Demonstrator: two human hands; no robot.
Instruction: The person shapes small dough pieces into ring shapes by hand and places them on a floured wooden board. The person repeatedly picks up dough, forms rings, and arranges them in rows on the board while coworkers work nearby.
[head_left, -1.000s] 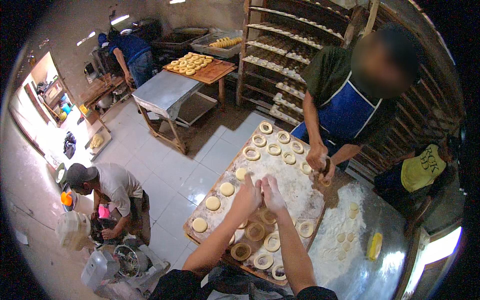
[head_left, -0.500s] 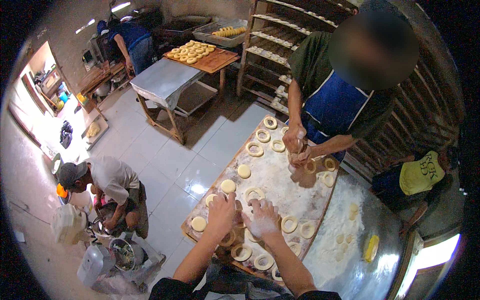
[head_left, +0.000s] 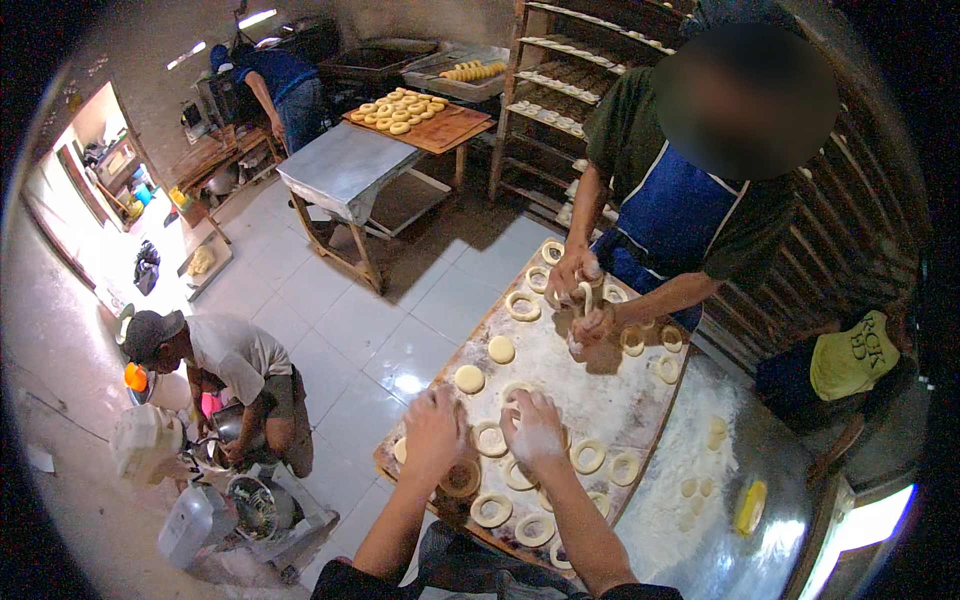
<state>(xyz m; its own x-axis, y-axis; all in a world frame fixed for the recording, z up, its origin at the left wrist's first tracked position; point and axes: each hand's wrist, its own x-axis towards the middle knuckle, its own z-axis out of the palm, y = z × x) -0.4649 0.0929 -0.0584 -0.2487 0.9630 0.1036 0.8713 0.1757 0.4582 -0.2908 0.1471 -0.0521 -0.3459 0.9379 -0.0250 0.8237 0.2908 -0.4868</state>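
Observation:
My left hand [head_left: 434, 440] is over the left part of a floured wooden board [head_left: 590, 360], its fingers bent downward and blurred. What lies beneath its fingertips is hidden. My right hand [head_left: 536, 430], dusted with flour, has bent, parted fingers just in front of a dough ring [head_left: 514, 388] that they partly cover. Between my hands lies another dough ring [head_left: 490, 438]. Pale, flat dough discs [head_left: 469, 379] rest beyond my left hand. Several more rings, such as one dough ring [head_left: 491, 510], lie near my forearms.
Opposite, a person in a blue apron [head_left: 665, 200] holds a dough ring [head_left: 586, 296]. A metal table [head_left: 665, 500] adjoins the board on the right. At left, a crouching person [head_left: 240, 370] works by metal bowls. Behind stand a rack [head_left: 505, 110] and a table [head_left: 350, 165] with browned rings.
My hands have moved apart, uncovering a dough ring between them. The person opposite now shows a dough ring between their hands. The whole view has shifted slightly.

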